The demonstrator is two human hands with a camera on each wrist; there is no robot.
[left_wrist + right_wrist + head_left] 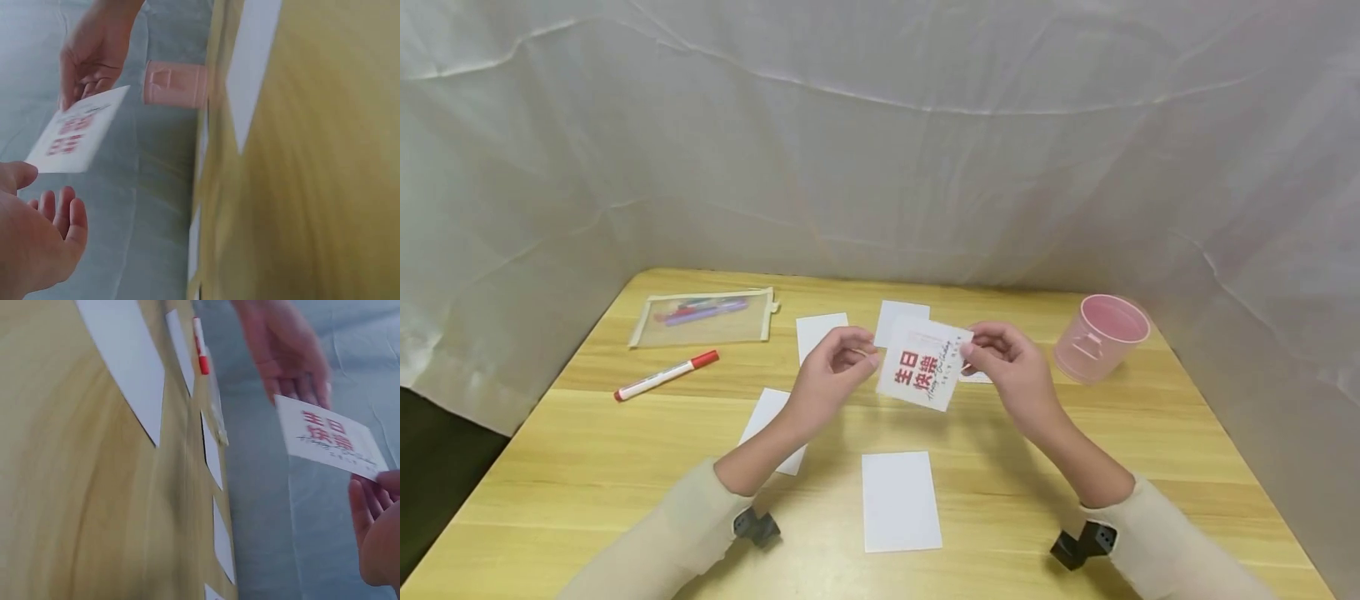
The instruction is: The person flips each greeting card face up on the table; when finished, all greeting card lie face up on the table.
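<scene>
Starting at the left with a white marker with red ends point(666, 377), lying slantwise on a yellow wood-grain table point(1000, 533). Passing a flat, translucent pouch with cream edging point(722, 335), holding coloured pens point(703, 312). Finding next a white rectangular paper card point(766, 410), lying partly under the left forearm, then a second white card point(820, 332) just beyond the left hand point(829, 377). Holding the left thumb and loosely bent fingers apart at the left edge of a square white card printed with red characters and black script point(921, 364); not telling for certain whether touching. Lifting that printed card above the table, tilted, between both hands. Noting below it a white card point(901, 502) nearest the body, and behind it another point(901, 315). Pinching the printed card's right edge between right-hand point(1018, 379) thumb and fingers. Ending rightward at a translucent pink plastic cup point(1101, 340). Probably handling the printed card for a two-handed hold or a handover; next, seemingly calling for a left pinch before easing the right.
</scene>
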